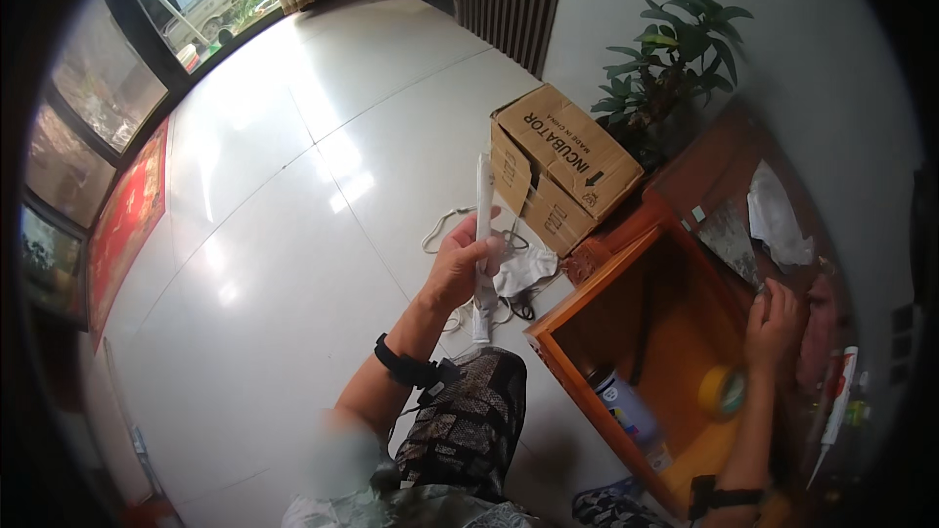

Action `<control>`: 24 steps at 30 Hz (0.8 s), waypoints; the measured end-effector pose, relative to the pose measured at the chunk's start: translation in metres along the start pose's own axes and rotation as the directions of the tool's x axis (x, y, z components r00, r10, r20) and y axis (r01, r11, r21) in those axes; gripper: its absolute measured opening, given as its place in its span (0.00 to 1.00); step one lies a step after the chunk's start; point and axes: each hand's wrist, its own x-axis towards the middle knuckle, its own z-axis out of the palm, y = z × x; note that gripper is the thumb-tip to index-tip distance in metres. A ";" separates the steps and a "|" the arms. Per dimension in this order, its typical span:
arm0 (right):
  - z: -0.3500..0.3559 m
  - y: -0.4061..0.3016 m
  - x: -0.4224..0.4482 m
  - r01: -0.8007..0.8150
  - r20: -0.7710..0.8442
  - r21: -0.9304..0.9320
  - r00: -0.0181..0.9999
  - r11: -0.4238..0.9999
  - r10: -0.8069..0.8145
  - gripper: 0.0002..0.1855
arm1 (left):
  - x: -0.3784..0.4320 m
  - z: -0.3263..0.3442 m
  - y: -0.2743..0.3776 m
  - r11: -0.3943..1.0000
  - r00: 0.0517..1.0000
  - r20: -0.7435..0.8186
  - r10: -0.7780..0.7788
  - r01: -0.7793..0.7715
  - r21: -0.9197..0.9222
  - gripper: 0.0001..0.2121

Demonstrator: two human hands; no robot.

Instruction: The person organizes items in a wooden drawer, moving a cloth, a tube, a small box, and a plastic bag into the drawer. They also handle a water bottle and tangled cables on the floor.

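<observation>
My left hand (469,257) grips a long, narrow white strip-like packet (483,194) by its middle, holding it upright over the floor. Its upper end stands close to the side of a cardboard box. My right hand (774,323) reaches over the open wooden drawer (579,436) to the glossy cabinet top (722,143). The fingertips are bent at the lower end of a clear plastic bag (726,238); whether they pinch anything is not plain. A crumpled white plastic bag (777,216) lies just beyond that hand.
Inside the drawer are a roll of yellow tape (720,390) and a bluish can (623,403). The cardboard box (565,161) and a leafy potted plant (675,51) stand behind. White cloth (524,268) and cords (440,227) lie on the tiles. A white nozzle tube (838,396) is at right.
</observation>
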 end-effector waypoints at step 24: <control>-0.004 0.002 -0.005 0.009 -0.260 0.093 0.965 0.996 0.016 0.20 | 0.015 0.153 -0.028 0.829 0.903 0.313 -0.293 0.403 -0.387 0.14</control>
